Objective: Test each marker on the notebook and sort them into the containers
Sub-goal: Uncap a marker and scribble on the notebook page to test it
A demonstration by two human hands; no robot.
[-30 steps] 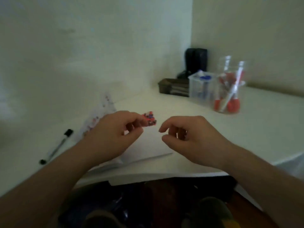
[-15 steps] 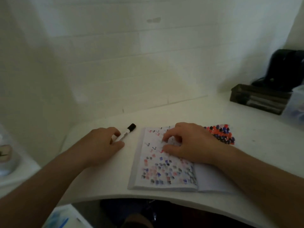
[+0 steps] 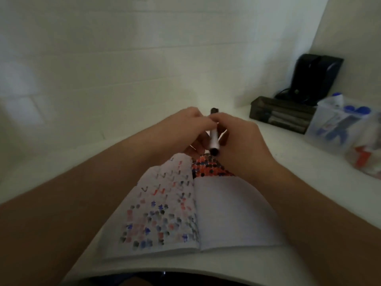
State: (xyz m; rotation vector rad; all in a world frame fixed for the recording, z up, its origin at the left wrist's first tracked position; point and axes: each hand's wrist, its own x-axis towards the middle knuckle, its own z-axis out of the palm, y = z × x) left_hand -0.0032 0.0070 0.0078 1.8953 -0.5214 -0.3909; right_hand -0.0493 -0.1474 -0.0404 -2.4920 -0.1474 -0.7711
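Note:
A white marker with black ends (image 3: 213, 139) is held above the far edge of the open notebook (image 3: 226, 213). Both hands grip it: my left hand (image 3: 191, 126) from the left and my right hand (image 3: 239, 141) from the right, fingers curled round the barrel near its far black cap. The notebook's left page is covered in several red, blue and black test marks; its right page is mostly blank, with dense marks at the top. A clear container with blue-capped markers (image 3: 338, 124) and one with red-capped markers (image 3: 365, 159) stand at the right.
A dark tray of pens (image 3: 282, 116) sits by the wall, with a black device (image 3: 315, 79) behind it in the corner. The white table (image 3: 103, 162) curves along the near edge; white walls close in at the back and right.
My left hand has lifted the black marker off the table. My right hand has left the notebook page and joined it on the marker above the notebook.

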